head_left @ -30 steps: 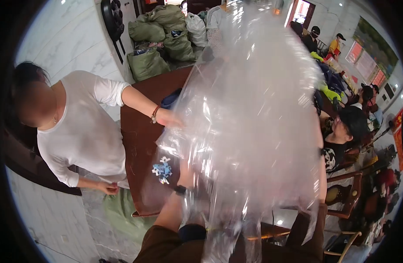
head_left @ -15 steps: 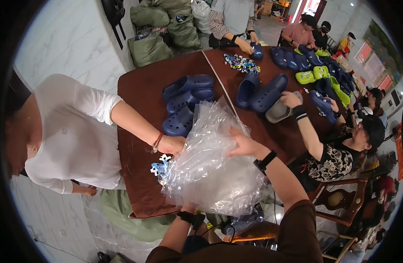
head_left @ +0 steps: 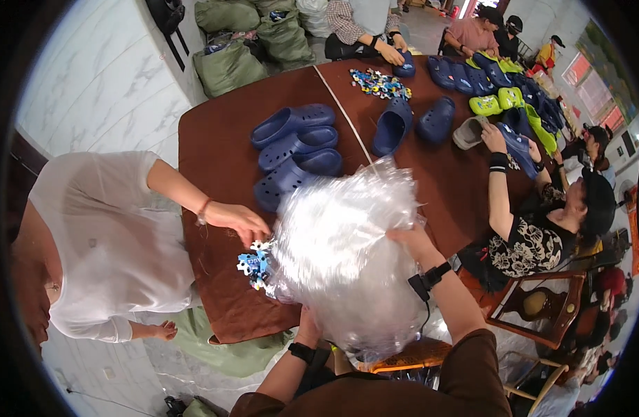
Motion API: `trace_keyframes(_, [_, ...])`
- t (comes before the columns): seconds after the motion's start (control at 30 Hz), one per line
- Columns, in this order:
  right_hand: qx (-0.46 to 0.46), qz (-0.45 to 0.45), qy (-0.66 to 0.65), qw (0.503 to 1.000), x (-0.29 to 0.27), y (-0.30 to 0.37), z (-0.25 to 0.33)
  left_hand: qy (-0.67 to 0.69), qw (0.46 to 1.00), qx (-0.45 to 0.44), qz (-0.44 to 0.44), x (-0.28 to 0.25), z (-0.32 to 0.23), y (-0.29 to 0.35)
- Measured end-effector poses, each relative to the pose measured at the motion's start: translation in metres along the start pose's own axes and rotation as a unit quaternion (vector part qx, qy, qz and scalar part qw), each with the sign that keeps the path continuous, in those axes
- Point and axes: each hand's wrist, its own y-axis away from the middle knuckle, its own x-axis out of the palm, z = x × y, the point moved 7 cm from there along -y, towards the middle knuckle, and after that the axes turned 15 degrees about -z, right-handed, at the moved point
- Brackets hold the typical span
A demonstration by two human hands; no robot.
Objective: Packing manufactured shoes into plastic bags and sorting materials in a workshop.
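Observation:
A large, loose bundle of clear plastic bags point(head_left: 347, 257) spreads over the table's near edge, shiny and partly smeared by motion. My right hand point(head_left: 411, 243) is closed on its right side, thumb on top. At the near left edge my left hand point(head_left: 308, 328) holds the bundle from below, its fingers hidden by the plastic. Left of the bags lies a small heap of blue and white shoe charms point(head_left: 255, 264). Just above the charms hovers the open hand point(head_left: 239, 221) of a person in white. Beyond the bags lie several navy clogs point(head_left: 295, 174), partly covered by plastic.
The brown table point(head_left: 215, 160) also bears a colourful charm pile point(head_left: 381, 85) and rows of navy and lime-green clogs point(head_left: 485, 105). At the right a person handles a grey clog point(head_left: 469, 132) and a navy one. Green sacks point(head_left: 229, 69) stand behind; a wooden chair point(head_left: 535, 306) is at my right.
My right hand, lying open on the bags before, now grips their right side and has shifted right. The bags have spread upward. The white-clad person's hand has left the bags and opened.

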Motion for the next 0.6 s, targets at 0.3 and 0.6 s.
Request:
trace_keyframes(0.3, [0.129, -0.177, -0.123, 0.968, -0.073, 0.006, -0.099, -0.16, 0.986, -0.041, 0.014, -0.028, 0.051, 0.043])
trace_keyframes(0.6, [-0.162, -0.269, 0.259, 0.913, -0.08, 0.019, -0.061, -0.76, 0.619, -0.057, 0.19, 0.009, -0.068, 0.124])
